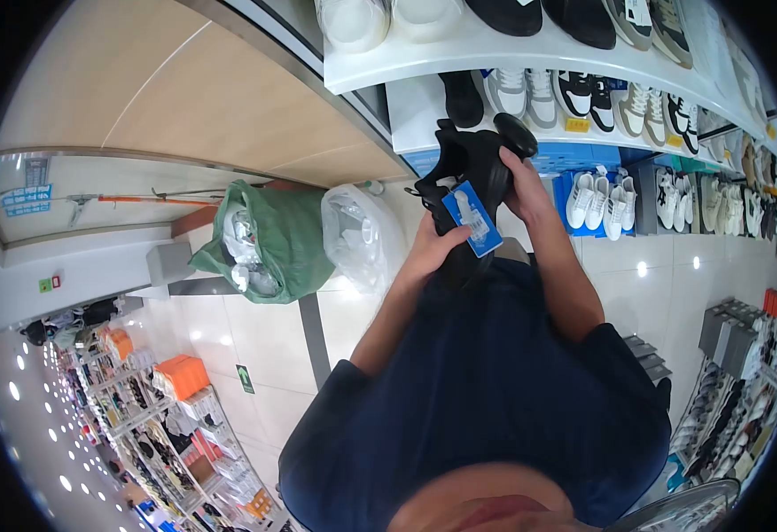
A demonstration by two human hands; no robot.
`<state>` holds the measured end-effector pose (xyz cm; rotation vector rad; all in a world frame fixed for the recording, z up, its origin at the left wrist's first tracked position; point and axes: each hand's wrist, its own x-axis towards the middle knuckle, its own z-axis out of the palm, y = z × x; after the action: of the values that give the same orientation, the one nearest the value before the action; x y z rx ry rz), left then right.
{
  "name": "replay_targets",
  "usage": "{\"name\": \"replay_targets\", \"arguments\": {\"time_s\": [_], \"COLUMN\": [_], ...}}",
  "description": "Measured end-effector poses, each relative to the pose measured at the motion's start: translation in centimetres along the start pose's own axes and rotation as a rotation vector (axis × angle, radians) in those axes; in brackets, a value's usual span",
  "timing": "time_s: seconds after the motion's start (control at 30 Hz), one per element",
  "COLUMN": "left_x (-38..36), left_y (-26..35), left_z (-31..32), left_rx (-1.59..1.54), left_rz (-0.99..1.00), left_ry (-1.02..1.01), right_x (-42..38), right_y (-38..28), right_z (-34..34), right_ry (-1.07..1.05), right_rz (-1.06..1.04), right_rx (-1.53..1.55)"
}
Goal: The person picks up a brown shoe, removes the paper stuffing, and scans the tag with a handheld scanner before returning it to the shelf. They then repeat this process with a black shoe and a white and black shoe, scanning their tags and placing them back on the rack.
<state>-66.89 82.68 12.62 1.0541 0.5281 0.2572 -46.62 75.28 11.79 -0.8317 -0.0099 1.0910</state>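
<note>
A black shoe (475,164) is held up in front of the chest, just below the white shoe shelves. A blue tag (472,219) with a pale picture on it lies against the shoe's side. My left hand (438,241) grips the shoe from the lower left, its thumb on the tag. On the right, my right hand (525,188) is wrapped round the other side of the shoe. A dark rounded piece (516,135) sticks out above my right hand; whether it belongs to the same shoe is unclear.
White shelves (362,75) with rows of shoes stand ahead and to the right. A green sack (295,244) and a white plastic bag (362,235) stand on the tiled floor at the left. Racks with orange boxes (182,376) are at the lower left.
</note>
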Motion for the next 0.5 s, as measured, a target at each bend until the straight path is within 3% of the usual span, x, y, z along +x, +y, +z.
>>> {"name": "replay_targets", "arguments": {"time_s": [0.1, 0.2, 0.27, 0.5], "left_x": [0.2, 2.7, 6.2, 20.2], "left_y": [-0.8, -1.6, -3.4, -4.8], "left_z": [-1.3, -3.2, -5.8, -10.7], "left_rx": [-0.061, -0.072, 0.178, 0.529], "left_rz": [0.072, 0.083, 0.248, 0.639], "left_ry": [0.096, 0.193, 0.277, 0.504], "right_x": [0.5, -0.8, -1.2, -0.6], "right_y": [2.2, 3.9, 5.7, 10.1], "right_z": [-0.2, -1.9, -3.3, -7.8], "right_ry": [0.174, 0.24, 0.235, 0.15], "right_rz": [-0.134, -0.067, -0.097, -0.083], "right_rx": [-0.263, -0.419, -0.421, -0.714]}}
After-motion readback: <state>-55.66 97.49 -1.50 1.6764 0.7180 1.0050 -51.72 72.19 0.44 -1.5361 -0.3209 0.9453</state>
